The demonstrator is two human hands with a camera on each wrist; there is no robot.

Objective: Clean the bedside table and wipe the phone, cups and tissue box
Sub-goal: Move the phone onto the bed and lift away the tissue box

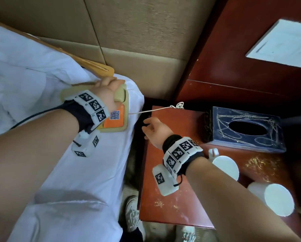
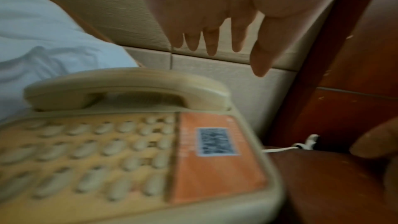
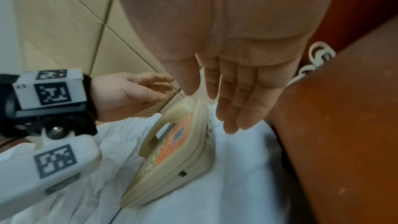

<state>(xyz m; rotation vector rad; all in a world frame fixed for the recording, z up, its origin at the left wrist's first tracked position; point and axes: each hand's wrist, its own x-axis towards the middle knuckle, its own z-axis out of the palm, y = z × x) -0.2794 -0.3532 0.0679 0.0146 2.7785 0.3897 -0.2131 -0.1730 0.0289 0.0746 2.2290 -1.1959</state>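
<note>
Clearing the table: phone lying on the bed, left of centre. Left hand and right hand both released, grasping nothing. Next, probably moving cups and tissue box off.

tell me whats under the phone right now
The phone lies on the white bedsheet, not the table. Its cord runs to the table. Anything beneath its base is hidden.

Beige padded headboard, white bed, reddish wall panelling.
</note>
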